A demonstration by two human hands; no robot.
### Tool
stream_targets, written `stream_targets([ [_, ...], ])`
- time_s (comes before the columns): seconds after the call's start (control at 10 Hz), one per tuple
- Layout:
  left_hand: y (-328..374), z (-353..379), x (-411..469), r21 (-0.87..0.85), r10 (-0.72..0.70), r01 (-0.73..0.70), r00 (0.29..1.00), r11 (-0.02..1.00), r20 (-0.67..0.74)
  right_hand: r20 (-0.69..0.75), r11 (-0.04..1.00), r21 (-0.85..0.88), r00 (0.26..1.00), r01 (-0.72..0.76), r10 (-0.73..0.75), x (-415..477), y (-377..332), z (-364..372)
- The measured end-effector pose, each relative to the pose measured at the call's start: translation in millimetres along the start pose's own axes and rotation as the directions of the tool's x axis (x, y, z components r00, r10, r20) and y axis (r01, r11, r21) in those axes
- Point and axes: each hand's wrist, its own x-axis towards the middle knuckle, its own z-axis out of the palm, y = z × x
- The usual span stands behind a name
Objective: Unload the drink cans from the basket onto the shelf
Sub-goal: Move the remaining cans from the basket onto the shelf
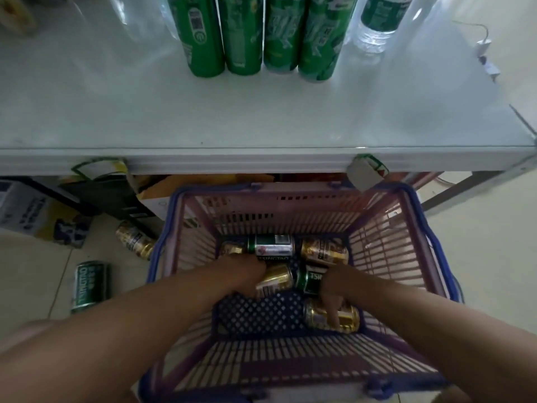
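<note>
A pink basket (pixel 386 245) with a blue rim stands on the floor below the white shelf (pixel 261 123). Several gold and green drink cans lie on its bottom. My left hand (pixel 247 274) reaches in and closes around a gold can (pixel 277 279) in the middle. My right hand (pixel 334 289) grips a green can (pixel 309 282) beside it, with one finger lying across another gold can (pixel 318 315). A green and white can (pixel 273 248) and a gold can (pixel 324 251) lie at the far end.
Tall green cans (pixel 247 33) and a water bottle (pixel 377 21) stand at the back of the shelf. On the floor to the left lie a green can (pixel 88 286) and a gold can (pixel 135 239). Boxes (pixel 35 213) sit under the shelf.
</note>
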Motion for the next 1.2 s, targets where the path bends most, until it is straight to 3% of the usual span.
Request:
stream_targets([
  [0.1,7,5,4,-0.001,0.037,-0.038,0.999,0.999,-0.009,-0.009,0.997,-0.067,0.999,0.043,-0.043,19,-16,14],
  [0.2,25,14,16,-0.026,0.056,-0.06,0.992,0.998,-0.112,-0.108,0.994,0.014,0.988,0.11,-0.108,29,-16,28],
  [0.3,37,23,32,-0.096,0.086,-0.097,0.99,0.991,-0.112,-0.252,0.984,-0.003,0.952,0.181,-0.175,38,-13,31],
  [0.5,43,34,36,-0.219,0.117,-0.135,0.989,0.966,-0.096,-0.279,0.942,0.168,0.93,0.292,-0.239,7,12,10],
  [0.6,34,28,29,-0.286,0.144,-0.178,0.98,0.942,-0.135,-0.399,0.868,0.303,0.879,0.394,-0.26,-32,34,5],
  [0.8,1,-15,-9,-0.328,0.128,-0.176,0.979,0.928,-0.161,-0.698,0.656,0.4,0.676,0.64,-0.234,-102,55,0],
  [1.0,9,-89,-69,-0.328,0.144,-0.249,0.939,0.911,-0.313,-0.753,0.68,0.277,0.593,0.678,-0.285,-179,78,-11],
  [1.1,15,-119,-104,-0.33,0.178,-0.331,0.891,0.884,-0.417,-0.773,0.606,0.238,0.526,0.759,-0.356,-211,94,-11],
  [1.2,19,-142,-131,-0.351,0.187,-0.383,0.857,0.855,-0.48,-0.846,0.463,0.203,0.393,0.863,-0.36,-229,112,-4],
])
